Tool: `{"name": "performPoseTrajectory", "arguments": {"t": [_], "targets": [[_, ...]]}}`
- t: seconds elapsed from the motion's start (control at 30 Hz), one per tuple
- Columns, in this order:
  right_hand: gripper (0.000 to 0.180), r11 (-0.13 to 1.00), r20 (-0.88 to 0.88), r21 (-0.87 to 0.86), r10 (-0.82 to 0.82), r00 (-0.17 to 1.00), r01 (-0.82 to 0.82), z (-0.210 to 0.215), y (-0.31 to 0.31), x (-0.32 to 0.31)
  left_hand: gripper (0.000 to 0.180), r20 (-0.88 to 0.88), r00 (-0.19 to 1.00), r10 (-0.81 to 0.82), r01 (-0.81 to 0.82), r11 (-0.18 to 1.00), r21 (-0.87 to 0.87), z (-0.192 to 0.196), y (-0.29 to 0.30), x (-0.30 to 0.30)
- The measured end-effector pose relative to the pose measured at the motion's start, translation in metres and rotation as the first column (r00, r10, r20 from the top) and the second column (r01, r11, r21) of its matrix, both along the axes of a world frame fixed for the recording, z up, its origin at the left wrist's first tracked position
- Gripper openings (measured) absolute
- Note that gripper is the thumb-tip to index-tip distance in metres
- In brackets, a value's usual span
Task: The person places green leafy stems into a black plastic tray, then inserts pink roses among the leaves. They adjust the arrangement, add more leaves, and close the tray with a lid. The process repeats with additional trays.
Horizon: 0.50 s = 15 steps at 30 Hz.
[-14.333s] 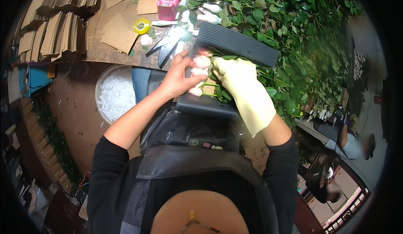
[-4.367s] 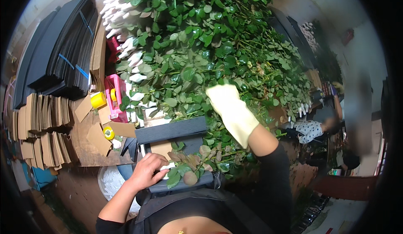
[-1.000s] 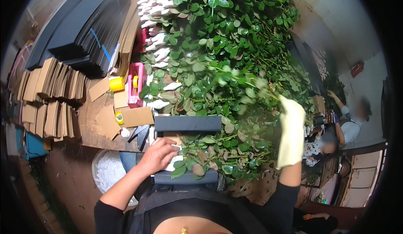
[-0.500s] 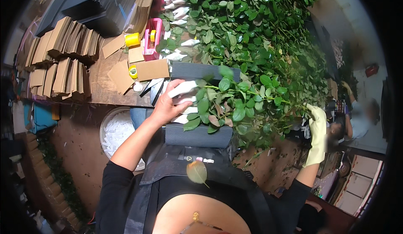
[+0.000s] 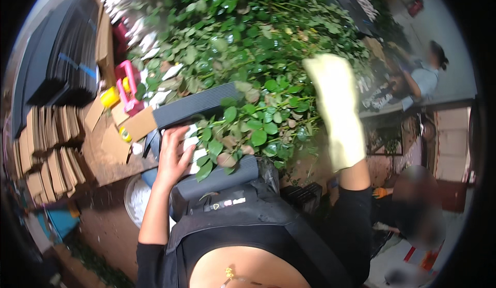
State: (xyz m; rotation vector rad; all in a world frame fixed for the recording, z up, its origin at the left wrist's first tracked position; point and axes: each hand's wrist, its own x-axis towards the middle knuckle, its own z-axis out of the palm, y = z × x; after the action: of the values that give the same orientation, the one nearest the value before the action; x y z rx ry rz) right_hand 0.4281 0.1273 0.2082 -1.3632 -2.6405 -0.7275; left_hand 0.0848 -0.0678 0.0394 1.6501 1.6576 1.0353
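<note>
My left hand (image 5: 173, 156) is bare and rests beside several white-wrapped flower heads (image 5: 192, 142), its fingers and thumb spread apart. From these heads, leafy rose stems (image 5: 248, 127) run to the right, lying between two strips of dark ribbed cardboard (image 5: 196, 104). My right hand (image 5: 336, 109) wears a pale yellow glove and is raised at the right edge of the foliage. Motion and glare smear its fingers, so whether they hold anything does not show.
A large heap of rose stems (image 5: 258, 34) covers the far table. Folded brown cardboard pieces (image 5: 54, 133) and stacked dark sheets (image 5: 62, 63) stand at left, near a pink tape dispenser (image 5: 128, 89). A white tub (image 5: 135, 200) sits below the table edge. Two other people are at right.
The view has turned, shifting the table leftward. My gloved right hand has come up and inward to the foliage. My left hand stays by the wrapped heads. The airborne leaf is gone from view.
</note>
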Motion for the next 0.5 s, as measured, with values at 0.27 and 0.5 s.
{"name": "performPoseTrajectory", "arguments": {"t": [0.27, 0.5], "targets": [[0.063, 0.852, 0.165, -0.523, 0.092, 0.982, 0.009, -0.083, -0.011, -0.034, 0.049, 0.006, 1.0, -0.017, 0.017, 1.0, -0.02, -0.004, 0.002, 0.0], [0.053, 0.616, -0.01, -0.787, 0.032, 0.999, -0.027, -0.148, -0.015, 0.008, 0.05, -0.017, 0.995, -0.099, 0.099, 0.995, -0.018, 0.006, 0.009, 0.001]]}}
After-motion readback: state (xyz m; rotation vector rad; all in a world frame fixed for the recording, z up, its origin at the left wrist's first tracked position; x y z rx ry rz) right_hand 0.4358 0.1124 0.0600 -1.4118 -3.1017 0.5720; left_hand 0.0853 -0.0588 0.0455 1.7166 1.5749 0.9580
